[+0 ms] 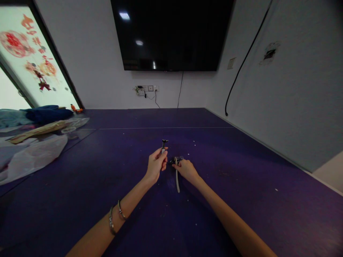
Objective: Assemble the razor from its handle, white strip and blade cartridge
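My left hand (157,165) is closed around the pale handle of a small razor-like T-shaped tool (164,142), its dark head pointing up. To the right and slightly lower, my right hand (187,170) has its fingers pinched at a small dark object with a clear, shiny part (178,158), low over the purple surface. A whitish strip (177,182), like a tube or strap, hangs down from those fingers toward me. The two hands are close together but apart. Exactly what the dark object is, I cannot make out.
The wide purple surface (120,214) carries scattered white specks. At left lie a clear plastic bag (40,153), a brown flat piece (40,131) and blue cloth (49,114). Behind are a wall-mounted television (174,35) and sockets (150,88). A black cable (246,55) hangs at right.
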